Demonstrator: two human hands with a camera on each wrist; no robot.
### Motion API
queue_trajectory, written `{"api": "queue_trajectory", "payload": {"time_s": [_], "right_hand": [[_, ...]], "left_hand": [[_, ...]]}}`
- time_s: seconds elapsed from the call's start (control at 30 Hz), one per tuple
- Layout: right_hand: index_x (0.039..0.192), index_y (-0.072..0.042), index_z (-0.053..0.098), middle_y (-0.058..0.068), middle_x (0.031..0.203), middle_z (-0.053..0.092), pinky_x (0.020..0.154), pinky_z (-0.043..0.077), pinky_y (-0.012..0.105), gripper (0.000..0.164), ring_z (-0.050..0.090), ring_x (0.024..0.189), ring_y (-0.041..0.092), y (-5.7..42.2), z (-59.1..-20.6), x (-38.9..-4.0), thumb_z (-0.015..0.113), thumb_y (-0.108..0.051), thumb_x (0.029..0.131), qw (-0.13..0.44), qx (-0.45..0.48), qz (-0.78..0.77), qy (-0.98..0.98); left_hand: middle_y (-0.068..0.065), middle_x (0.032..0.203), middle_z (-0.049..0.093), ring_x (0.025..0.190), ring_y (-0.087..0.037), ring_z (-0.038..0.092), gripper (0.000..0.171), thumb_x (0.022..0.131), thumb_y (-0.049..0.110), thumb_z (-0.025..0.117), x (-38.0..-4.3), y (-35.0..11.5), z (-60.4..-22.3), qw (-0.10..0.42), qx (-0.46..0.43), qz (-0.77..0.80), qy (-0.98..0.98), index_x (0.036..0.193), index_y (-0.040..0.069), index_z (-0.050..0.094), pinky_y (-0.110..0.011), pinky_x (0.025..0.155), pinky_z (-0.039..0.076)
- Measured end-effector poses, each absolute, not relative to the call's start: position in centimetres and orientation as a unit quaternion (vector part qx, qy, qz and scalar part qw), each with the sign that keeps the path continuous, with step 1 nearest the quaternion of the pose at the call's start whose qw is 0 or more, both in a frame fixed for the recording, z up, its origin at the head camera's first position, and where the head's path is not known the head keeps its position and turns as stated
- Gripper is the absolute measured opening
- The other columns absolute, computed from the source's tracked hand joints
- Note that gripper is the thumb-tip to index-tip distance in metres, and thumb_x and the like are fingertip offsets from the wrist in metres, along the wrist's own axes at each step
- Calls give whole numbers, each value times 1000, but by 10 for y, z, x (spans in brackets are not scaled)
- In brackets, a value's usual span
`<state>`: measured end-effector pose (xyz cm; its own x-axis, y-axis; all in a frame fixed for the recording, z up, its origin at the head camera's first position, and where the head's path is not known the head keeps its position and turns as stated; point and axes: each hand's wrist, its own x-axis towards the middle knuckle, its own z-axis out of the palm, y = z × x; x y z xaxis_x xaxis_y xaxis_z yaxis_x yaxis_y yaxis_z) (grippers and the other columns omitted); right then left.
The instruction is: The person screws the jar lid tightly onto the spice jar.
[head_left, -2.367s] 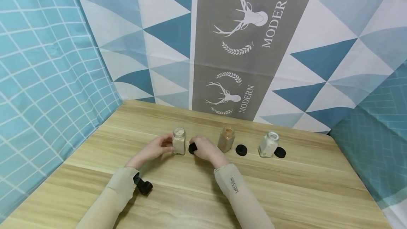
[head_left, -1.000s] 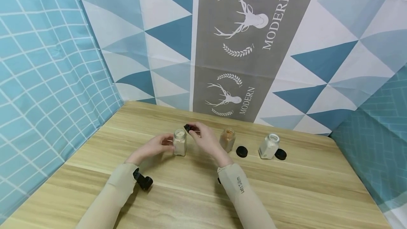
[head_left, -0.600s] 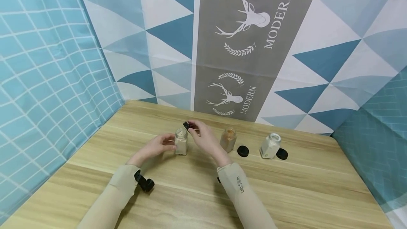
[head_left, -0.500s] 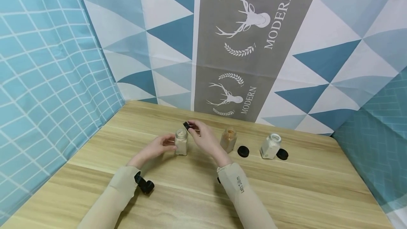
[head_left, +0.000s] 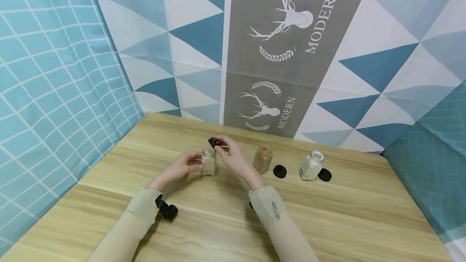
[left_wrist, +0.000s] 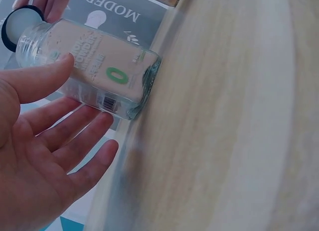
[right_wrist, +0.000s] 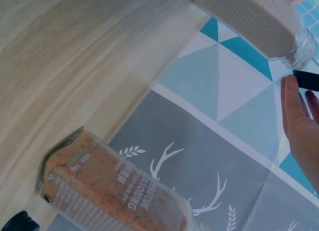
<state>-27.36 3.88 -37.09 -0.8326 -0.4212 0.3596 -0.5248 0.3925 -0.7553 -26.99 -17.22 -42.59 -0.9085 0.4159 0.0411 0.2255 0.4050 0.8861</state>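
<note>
A glass spice jar of pale beige powder stands upright on the table. My left hand holds it from the left; in the left wrist view its thumb lies on the label and the fingertips are at the opposite side. Above the jar's mouth is a black lid, tilted, with its lower edge right at the glass rim. My right hand pinches this lid between thumb and fingers. The lid's pale inside faces the mouth in the left wrist view.
To the right stand an uncapped jar of orange-brown seasoning and an uncapped jar of white contents. A black lid lies beside the first, another black lid beside the second. A patterned cloth wall rises behind the table.
My right hand has lifted the black lid off the table and brought it up to the jar's mouth, most recently slightly left and closer. My left hand has kept its hold on the jar.
</note>
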Motion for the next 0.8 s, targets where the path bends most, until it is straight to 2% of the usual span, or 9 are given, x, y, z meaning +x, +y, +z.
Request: {"api": "queue_trajectory", "payload": {"time_s": [0.27,0.37,0.57,0.8], "right_hand": [[120,-3,55,10,119,58,90,47,21,32,58,106,19,37,-369,-270,57,-13,90,99,322,423,-841],[119,-7,57,8,119,59,91,47,25,31,58,105,17,36,-370,-268,58,-17,89,116,326,393,-852],[117,-13,61,5,124,56,99,41,34,29,52,115,19,34,-375,-269,59,-20,89,149,341,335,-866],[115,-11,62,6,126,54,100,40,35,28,51,117,22,32,-374,-268,59,-16,88,152,359,324,-862]], "left_hand": [[-24,128,49,115,-37,49,56,88,23,60,-270,-173,-426,92,193,507,835,131,-6,40,-49,99,37],[-24,128,48,116,-37,48,55,88,23,60,-271,-174,-427,97,190,513,831,131,-5,40,-48,100,37],[-22,129,48,116,-36,48,56,88,25,60,-270,-173,-426,98,182,512,834,132,-4,40,-48,99,39],[-24,129,47,116,-37,48,56,89,25,59,-270,-172,-427,96,185,506,837,132,-5,39,-48,98,39]]}}
